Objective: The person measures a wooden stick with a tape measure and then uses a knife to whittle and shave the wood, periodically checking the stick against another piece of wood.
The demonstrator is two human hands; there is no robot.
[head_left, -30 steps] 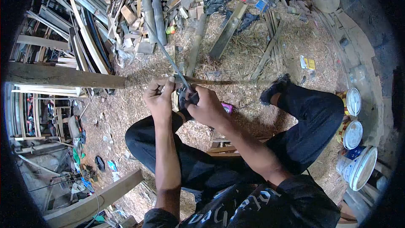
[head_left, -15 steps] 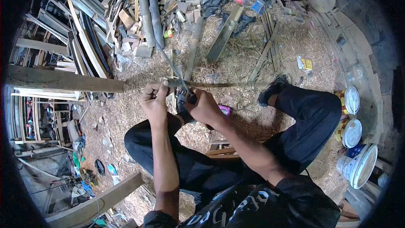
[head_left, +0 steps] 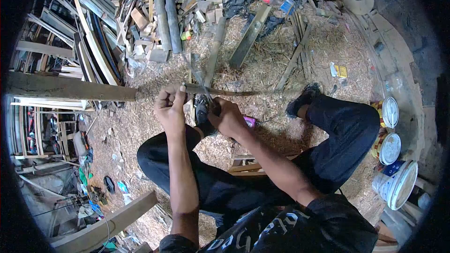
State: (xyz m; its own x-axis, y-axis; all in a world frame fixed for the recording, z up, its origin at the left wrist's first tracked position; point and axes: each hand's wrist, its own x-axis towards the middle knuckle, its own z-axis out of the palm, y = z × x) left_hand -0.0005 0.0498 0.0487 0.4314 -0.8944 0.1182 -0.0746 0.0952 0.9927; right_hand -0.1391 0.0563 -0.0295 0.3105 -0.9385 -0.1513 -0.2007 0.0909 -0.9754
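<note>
My left hand point(head_left: 170, 107) is closed, its thumb pressed on the near end of a narrow strip of wood point(head_left: 234, 93) that stretches right above the floor. My right hand point(head_left: 226, 116) grips the dark handle of a long, thin grey tool that looks like a file point(head_left: 200, 80), blurred by motion. Its blade points up and left and crosses the wood strip just right of my left thumb. Under the hands shows a dark shoe point(head_left: 201, 110), and a small pink object point(head_left: 250, 121) lies beside my right wrist.
Wood shavings point(head_left: 262, 77) cover the floor. Offcuts point(head_left: 201, 7) are heaped ahead, with loose boards point(head_left: 251, 37) nearer. A thick beam point(head_left: 70, 86) juts in from the left, another beam point(head_left: 108, 222) lower left. Lidded buckets point(head_left: 397, 185) stand at right.
The file has shifted slightly along the wood strip and its blade is now smeared by motion. My right hand has moved slightly right; my left hand stays at the strip's end.
</note>
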